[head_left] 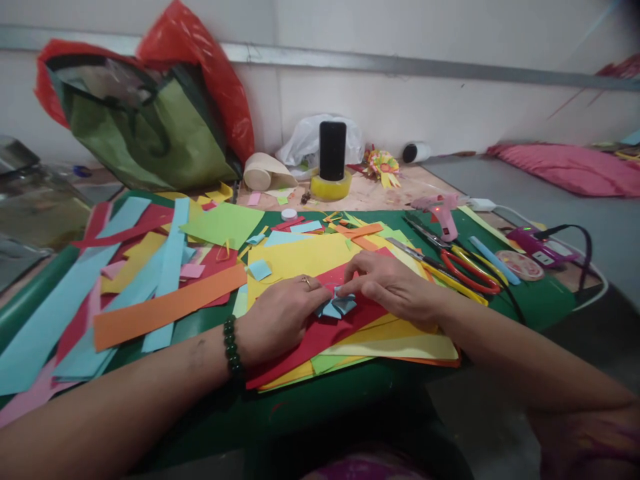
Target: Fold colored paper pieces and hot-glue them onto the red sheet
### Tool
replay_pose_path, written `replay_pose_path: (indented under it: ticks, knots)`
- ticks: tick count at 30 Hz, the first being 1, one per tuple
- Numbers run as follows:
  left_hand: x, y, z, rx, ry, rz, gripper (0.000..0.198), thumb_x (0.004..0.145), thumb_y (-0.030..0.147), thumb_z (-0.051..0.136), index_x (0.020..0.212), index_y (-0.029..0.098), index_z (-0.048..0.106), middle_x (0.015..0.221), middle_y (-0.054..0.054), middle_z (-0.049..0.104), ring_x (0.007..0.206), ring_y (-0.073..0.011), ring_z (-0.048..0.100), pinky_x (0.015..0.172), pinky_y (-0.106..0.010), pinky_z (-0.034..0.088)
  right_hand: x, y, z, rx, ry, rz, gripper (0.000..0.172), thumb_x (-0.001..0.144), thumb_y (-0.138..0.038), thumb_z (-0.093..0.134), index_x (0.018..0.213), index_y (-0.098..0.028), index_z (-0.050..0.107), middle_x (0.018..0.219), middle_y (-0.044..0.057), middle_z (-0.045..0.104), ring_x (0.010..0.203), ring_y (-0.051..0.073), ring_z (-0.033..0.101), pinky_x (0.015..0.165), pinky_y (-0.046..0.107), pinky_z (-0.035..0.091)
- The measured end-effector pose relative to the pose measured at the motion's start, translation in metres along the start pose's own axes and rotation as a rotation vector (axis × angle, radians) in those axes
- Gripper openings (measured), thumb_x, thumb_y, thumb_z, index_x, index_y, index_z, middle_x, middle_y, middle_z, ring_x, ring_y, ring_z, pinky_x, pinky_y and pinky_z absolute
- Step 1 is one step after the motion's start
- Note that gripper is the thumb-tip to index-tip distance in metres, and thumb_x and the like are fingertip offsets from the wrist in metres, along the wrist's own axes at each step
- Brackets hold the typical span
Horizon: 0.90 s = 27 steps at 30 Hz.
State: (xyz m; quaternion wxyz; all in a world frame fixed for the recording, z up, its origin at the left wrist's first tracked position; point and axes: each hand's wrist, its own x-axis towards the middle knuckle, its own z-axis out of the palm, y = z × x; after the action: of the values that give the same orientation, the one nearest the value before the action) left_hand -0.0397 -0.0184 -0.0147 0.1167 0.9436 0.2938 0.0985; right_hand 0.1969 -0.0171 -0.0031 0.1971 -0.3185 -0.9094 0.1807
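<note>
Where the two hands meet: a small blue paper piece point(333, 309), made of folded tabs, lies on a red sheet point(295, 353) at the near middle of the paper stack
Left hand point(280, 310): fingers bent, tips at the left edge of the blue piece; whether they pinch it cannot be made out, since the knuckles hide the contact
Right hand point(395, 283): fingers curled over, forefinger tip at the top of the piece, thumb set apart from it; a firm grip cannot be confirmed
Step in hand: apparently shaping or pressing the blue tabs into place, judging by the fingertips gathered around them
Next move: seems to call for light, steady fingertip pressure, with the tabs held together and their folds uncrushed
Cut strips: an orange strip point(170, 310) lies across blue strips point(173, 273) to the left
Tools: a pink glue gun point(443, 215) with a red light stands beyond red-handled pliers point(473, 277), to the right
Worktop point(417, 179): brownish, largely covered by a green sheet point(320, 400); toward the back, a phone point(333, 150) stands upright at a yellow tape roll point(331, 187)
Room: a pale wall point(400, 27) carries a metal rail point(350, 59); a green bag point(160, 133) leans at back left, a pink bundle point(575, 168) lies at far right
</note>
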Motion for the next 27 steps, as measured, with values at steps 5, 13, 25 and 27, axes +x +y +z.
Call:
replay_pose_path:
  ticks: [5,13,25,27]
  knots:
    - [-0.0001,-0.0006,0.0006,0.017,-0.021,-0.003,0.029,0.084,0.003,0.049,0.103,0.018,0.065,0.103,-0.007,0.069,0.097,-0.0216,0.062,0.085,-0.034,0.052,0.0014,-0.0008,0.0028,-0.126,-0.069,-0.015,0.083,0.097,-0.060,0.004,0.094,-0.019,0.076,0.087,0.009,0.057,0.079,0.019,0.048,0.072,0.034,0.038]
    - [0.0011,0.0013,-0.0017,0.015,-0.023,0.010,0.027,0.086,0.005,0.049,0.103,0.018,0.065,0.104,-0.007,0.070,0.096,-0.0209,0.063,0.085,-0.034,0.052,0.0020,-0.0038,0.0027,-0.096,-0.104,-0.020,0.080,0.098,-0.060,0.007,0.094,-0.017,0.075,0.085,0.010,0.059,0.078,0.019,0.048,0.072,0.034,0.038]
    - [0.0011,0.0029,-0.0032,0.036,-0.059,-0.027,0.025,0.086,0.005,0.049,0.100,0.017,0.065,0.100,-0.007,0.069,0.097,-0.0216,0.062,0.084,-0.034,0.051,0.0034,-0.0077,0.0025,-0.094,-0.124,-0.019,0.080,0.098,-0.059,0.008,0.095,-0.016,0.075,0.084,0.011,0.059,0.079,0.020,0.047,0.073,0.035,0.036]
    - [0.0011,0.0028,-0.0029,0.032,-0.056,-0.029,0.025,0.086,0.005,0.048,0.100,0.017,0.065,0.100,-0.007,0.069,0.096,-0.0216,0.062,0.083,-0.034,0.051,0.0032,-0.0066,0.0026,-0.084,-0.104,-0.030,0.082,0.098,-0.060,0.006,0.093,-0.016,0.075,0.083,0.010,0.059,0.078,0.020,0.047,0.073,0.035,0.036]
